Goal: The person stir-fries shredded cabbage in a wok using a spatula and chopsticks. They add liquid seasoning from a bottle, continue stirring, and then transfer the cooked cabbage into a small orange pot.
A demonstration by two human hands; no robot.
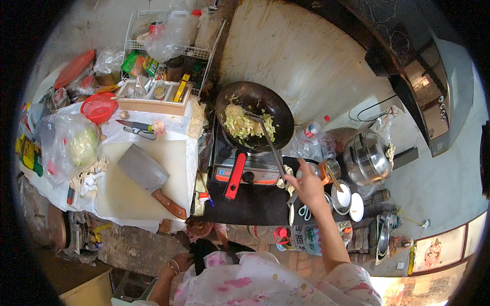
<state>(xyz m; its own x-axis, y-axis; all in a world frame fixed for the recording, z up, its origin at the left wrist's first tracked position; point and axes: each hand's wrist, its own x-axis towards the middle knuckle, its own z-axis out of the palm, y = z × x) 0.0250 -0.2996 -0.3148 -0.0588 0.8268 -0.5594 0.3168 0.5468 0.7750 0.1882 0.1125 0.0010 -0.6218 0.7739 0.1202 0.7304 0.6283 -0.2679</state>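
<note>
A dark wok point(281, 103) sits on the portable gas stove point(264, 162), its red handle point(235, 176) pointing toward me. Inside it lies chopped, pale green cabbage point(245, 124), with the head of a metal spatula point(270, 141) among the pieces. The spatula's shaft leans over the wok's rim toward my right hand point(311, 189). That hand has its fingers spread, right beside the end of the spatula handle; whether a fingertip touches it I cannot tell. Low at my side is my left hand point(183, 261), dark and partly hidden, away from the worktop.
A cleaver point(147, 170) lies on the white cutting board point(111, 187) at left. Beyond it are a small knife point(134, 124), a red strainer point(100, 108) and a seasoning tray point(153, 105). Bowls point(340, 197), scissors point(304, 212) and a steel pot point(369, 157) stand at right.
</note>
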